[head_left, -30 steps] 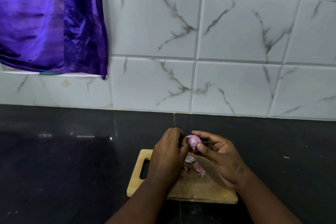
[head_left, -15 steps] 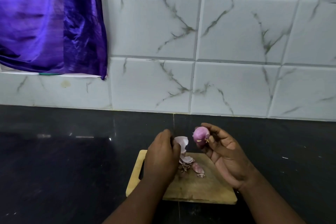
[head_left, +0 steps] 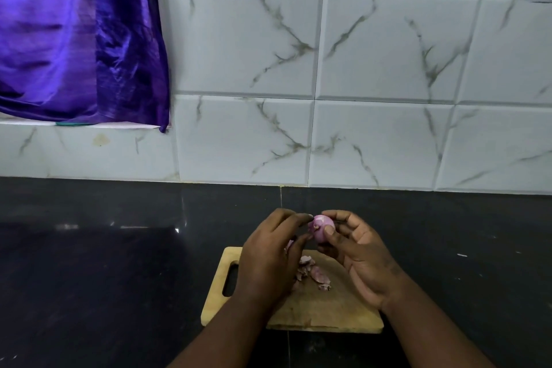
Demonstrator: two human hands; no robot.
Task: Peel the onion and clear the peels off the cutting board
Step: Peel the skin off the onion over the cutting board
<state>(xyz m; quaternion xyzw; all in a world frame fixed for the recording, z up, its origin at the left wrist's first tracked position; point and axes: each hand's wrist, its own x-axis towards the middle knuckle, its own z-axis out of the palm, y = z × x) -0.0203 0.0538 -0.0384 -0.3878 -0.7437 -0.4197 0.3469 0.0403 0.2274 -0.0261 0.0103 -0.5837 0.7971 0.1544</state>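
A small pink-purple onion (head_left: 323, 228) is held above the far edge of the wooden cutting board (head_left: 334, 305). My right hand (head_left: 355, 257) grips it between thumb and fingers. The fingertips of my left hand (head_left: 268, 260) pinch at the onion's left side, where a bit of loose skin sticks up. A pile of pink peels (head_left: 313, 272) lies on the board below the hands, partly hidden by my left hand.
The board, with a handle slot (head_left: 230, 279) at its left end, lies on a black countertop (head_left: 104, 278). A white marble-tiled wall (head_left: 358, 98) rises behind. A purple cloth (head_left: 74, 39) hangs at the upper left.
My left hand pulled a pale strip of peel off the onion and the hands moved apart. Now the left fingers are back on the onion and the strip is gone from them.
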